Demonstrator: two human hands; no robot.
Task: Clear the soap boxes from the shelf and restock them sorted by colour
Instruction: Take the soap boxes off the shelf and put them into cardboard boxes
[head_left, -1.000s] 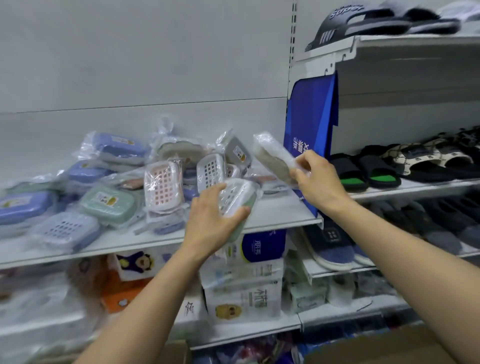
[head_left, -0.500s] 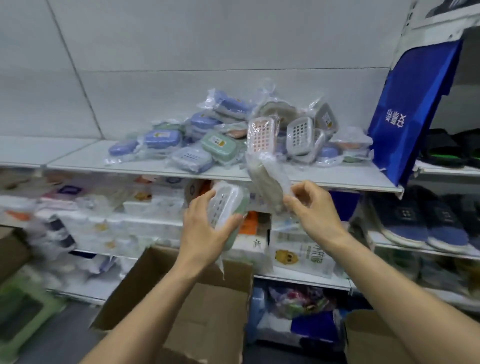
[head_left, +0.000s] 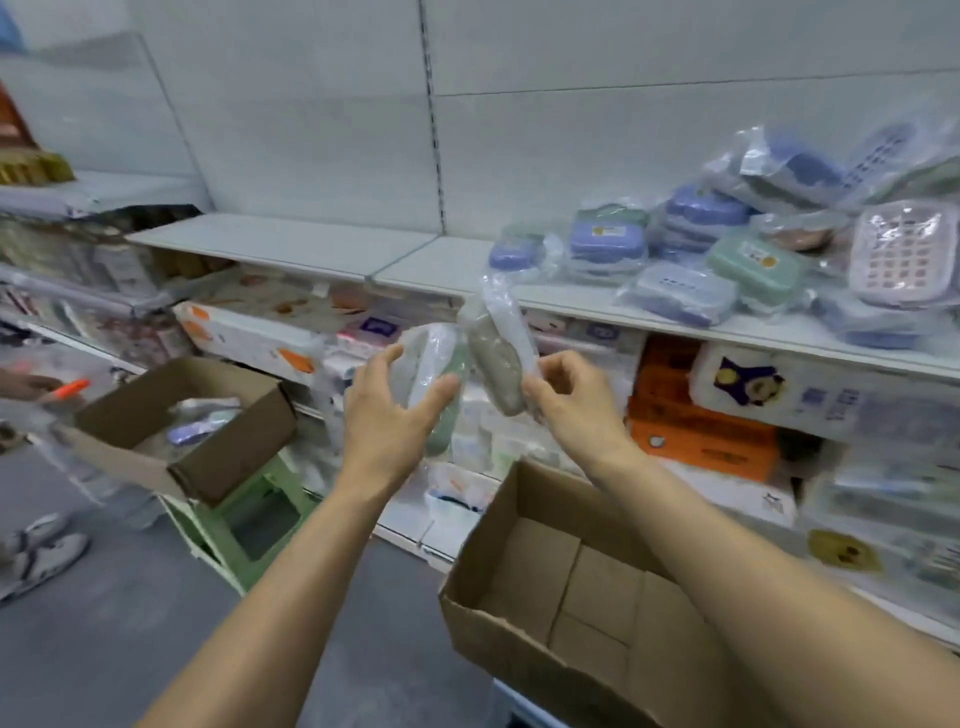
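The clearing stage is under way and, by the look of it, less than half done. The left hand (head_left: 392, 415) grips a bagged green soap box (head_left: 447, 410), fingers (head_left: 441, 387) curled round its side and thumb behind it. The right hand (head_left: 566, 389) pinches the plastic wrap of a bagged grey soap box (head_left: 496, 364) between thumb and fingertips, so that the box hangs upright with the bag's loose end above it. Both boxes are off the shelf (head_left: 436, 262), held in the air in front of it, close together and above the gap between two cartons.

The near carton (head_left: 498, 587), below the right forearm, shows only bare cardboard inside. The far carton (head_left: 208, 457), on a green stool (head_left: 249, 519) to the left, holds a few bagged boxes, one purple; how many I cannot tell, as that part is blurred.

What is left is the larger part. A pile of soap boxes (head_left: 727, 260) lies on the right of the shelf, purple, green and pink mixed, all in bags. The left stretch of the shelf is bare. No sorted row is on the shelf, so restocking by colour has not begun; every box in the pile has yet to come down first.
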